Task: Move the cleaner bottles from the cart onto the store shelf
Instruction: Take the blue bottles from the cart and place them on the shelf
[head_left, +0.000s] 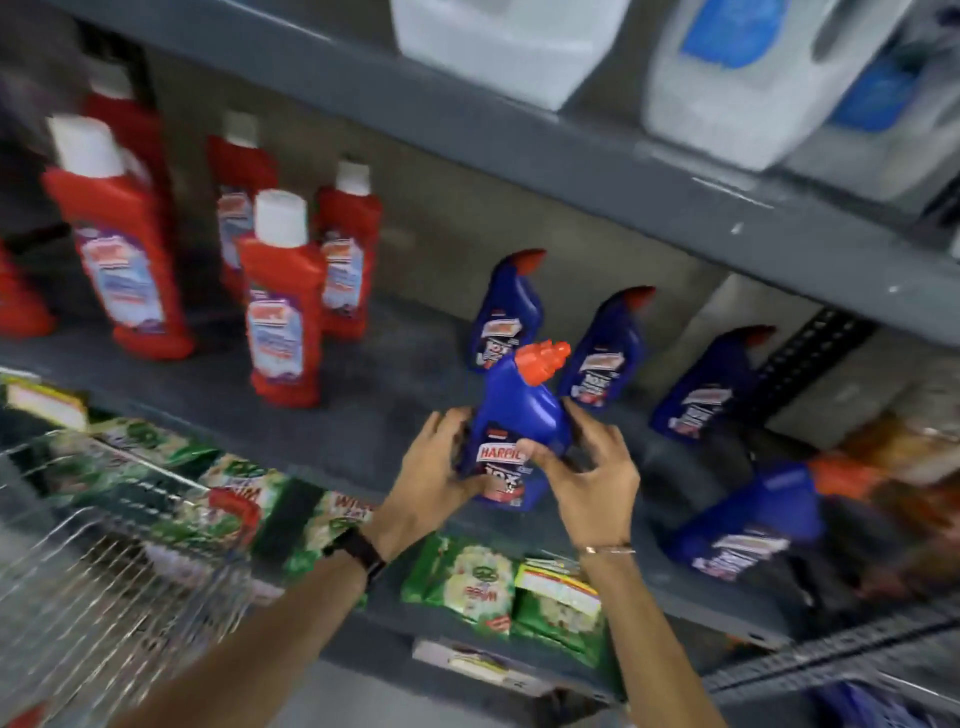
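Nearest the camera, two bare forearms reach up and forward. The left wrist carries a dark watch (358, 552); the right wrist a thin bracelet (609, 549). At lower left sits the wire cart (93, 561), its red handle end just beside the shelf's front edge.

Left hand (434, 470) wraps the left side of a blue bottle (511, 441), fingers (447, 423) curled round its back, thumb under the label. Right hand (589, 475) grips the right side, thumb pressed across the label front, remaining fingers (592, 423) partly spread round the bottle's shoulder. Both hands pinching the bottle between them. The bottle stands roughly upright, orange cap (543, 358) angled up and right, base at or just above the front edge of the middle shelf (363, 415); contact with the shelf cannot be told.

Below that edge, green packets (470, 577) fill the lower shelf.

To the right along the front edge, another blue bottle (753, 525) lies tilted, blurred.

Farther back, three blue bottles (602, 353) stand in a row near the rear wall. Toward the shelf's left end, red bottles (283, 296) with white caps stand in a loose cluster.

Overhead, the upper shelf (571, 156) bears white jugs (727, 78), one with a blue label.
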